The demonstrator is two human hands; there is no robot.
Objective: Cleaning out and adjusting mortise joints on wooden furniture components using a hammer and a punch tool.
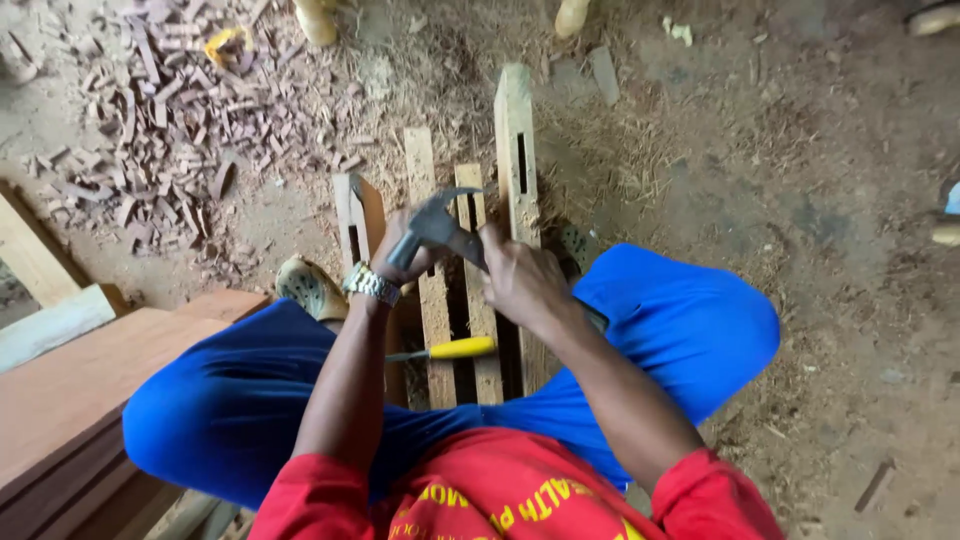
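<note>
Over wooden slats (478, 300), left hand (400, 250) grip closed around hammer (445, 228), right hand (520, 280) closed, contents hidden

We have a single view, worn on the head and looking steeply down from close above the wooden frame (470, 290), our blue-trousered knees either side of it and the dirt floor (800, 200) stretching beyond its far end.
</note>
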